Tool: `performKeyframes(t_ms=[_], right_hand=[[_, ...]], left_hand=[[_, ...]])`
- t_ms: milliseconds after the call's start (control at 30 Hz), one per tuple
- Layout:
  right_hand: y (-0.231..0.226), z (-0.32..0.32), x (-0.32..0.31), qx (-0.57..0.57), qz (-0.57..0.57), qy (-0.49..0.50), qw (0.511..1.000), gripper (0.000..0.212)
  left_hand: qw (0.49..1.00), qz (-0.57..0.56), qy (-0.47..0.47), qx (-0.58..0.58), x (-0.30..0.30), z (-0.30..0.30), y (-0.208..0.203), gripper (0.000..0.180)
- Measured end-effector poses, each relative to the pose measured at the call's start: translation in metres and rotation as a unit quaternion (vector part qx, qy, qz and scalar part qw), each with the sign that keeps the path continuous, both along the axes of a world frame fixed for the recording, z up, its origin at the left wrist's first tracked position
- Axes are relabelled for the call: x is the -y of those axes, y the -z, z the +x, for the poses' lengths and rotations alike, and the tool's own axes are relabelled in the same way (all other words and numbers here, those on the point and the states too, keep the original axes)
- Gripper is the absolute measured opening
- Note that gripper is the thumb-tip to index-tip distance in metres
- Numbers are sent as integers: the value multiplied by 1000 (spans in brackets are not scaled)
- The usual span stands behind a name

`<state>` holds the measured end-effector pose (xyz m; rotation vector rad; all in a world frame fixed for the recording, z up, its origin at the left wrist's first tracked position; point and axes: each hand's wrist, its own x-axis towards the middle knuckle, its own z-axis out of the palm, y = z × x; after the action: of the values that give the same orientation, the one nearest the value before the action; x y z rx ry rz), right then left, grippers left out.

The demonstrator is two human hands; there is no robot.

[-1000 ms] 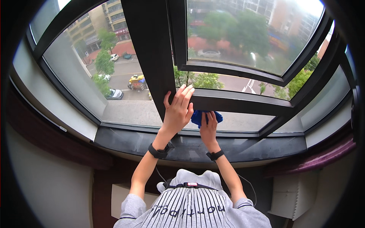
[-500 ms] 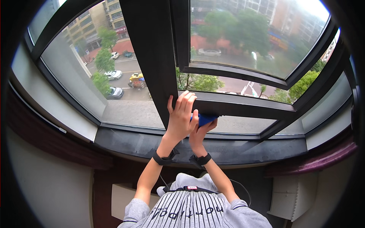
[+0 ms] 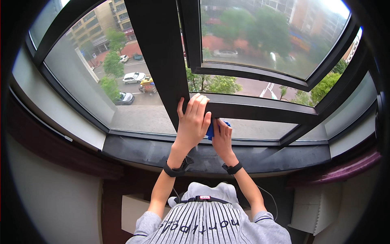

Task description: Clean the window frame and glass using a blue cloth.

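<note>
My left hand (image 3: 191,122) lies with outstretched fingers on the dark window frame (image 3: 260,112), where the upright post meets the crossbar; the thumb stands apart and nothing is held. Just right of it, under the crossbar, my right hand (image 3: 222,140) presses a blue cloth (image 3: 210,132) against the lower pane (image 3: 260,129). Its fingers cover most of the cloth, so only the edges show beside them. A black band sits on each wrist.
Above the crossbar, a window sash (image 3: 260,72) is tilted outward with a gap beneath it. A dark stone sill (image 3: 138,150) runs below the panes. Purple curtains (image 3: 353,167) hang at both sides, and a white cabinet (image 3: 306,207) stands at lower right.
My right hand has turned its fingers upward over the blue cloth, its wrist shifting right. The cloth is bunched closer to my left thumb. My left hand stays on the frame.
</note>
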<state>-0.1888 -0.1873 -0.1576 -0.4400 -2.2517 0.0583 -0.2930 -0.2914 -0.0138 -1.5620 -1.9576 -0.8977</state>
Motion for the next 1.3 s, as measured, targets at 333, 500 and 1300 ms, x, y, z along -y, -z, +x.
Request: performKeyframes(t_ms=[333,500,1300], right_hand=[[8,95,-105,-336,-171,321,869,50],[-21,30,-49,-339,-271,261,862,58],[7,78,-94,-343,-222,282,868,56]], left_hand=[[1000,0,-14,1,-1,2,-1,36],[999,12,-30,4,-3,3,3,37],[993,29,111,14,-46,85,32,59]])
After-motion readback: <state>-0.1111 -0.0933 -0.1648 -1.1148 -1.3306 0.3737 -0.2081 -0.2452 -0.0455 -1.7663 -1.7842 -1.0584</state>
